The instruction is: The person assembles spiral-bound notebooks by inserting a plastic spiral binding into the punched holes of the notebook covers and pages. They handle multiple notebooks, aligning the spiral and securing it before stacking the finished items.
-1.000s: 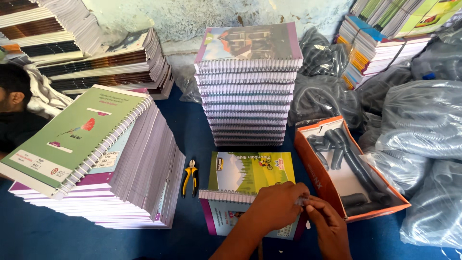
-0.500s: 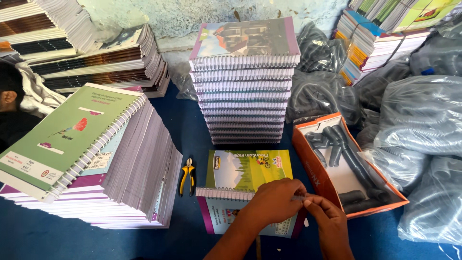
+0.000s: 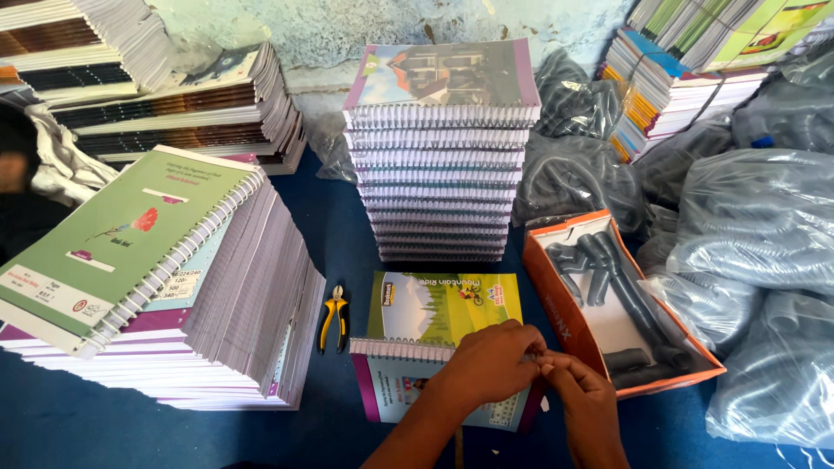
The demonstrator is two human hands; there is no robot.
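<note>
Blue cloth covers the desk (image 3: 347, 252) in front of me, backed by a rough pale wall and ringed with piles of printed stock; at the near edge I see my left hand (image 3: 491, 360) laid over the right end of an open spiral notebook (image 3: 443, 317), fingers curled down onto its wire binding, and my right hand (image 3: 584, 391) just beside it, its fingertips pinched together against the left hand's fingertips at the end of the coil; whatever small thing sits between them is too hidden for me to tell; the notebook lies flat, its green-and-yellow cover folded back away from me and a purple-edged page toward me; just left of it, apart from it, lie yellow-handled pliers (image 3: 333, 318); farther left leans a big slanting stack of green-covered spiral pads (image 3: 130, 260); straight behind the notebook stands a tall upright stack of bound notebooks (image 3: 441, 165); to the right, touching nothing in my hands, an orange cardboard box (image 3: 556, 295) holds dark grey coils (image 3: 625, 295); beyond it lie clear plastic bags of coils (image 3: 756, 243); another person's dark hair shows at the far left edge.
</note>
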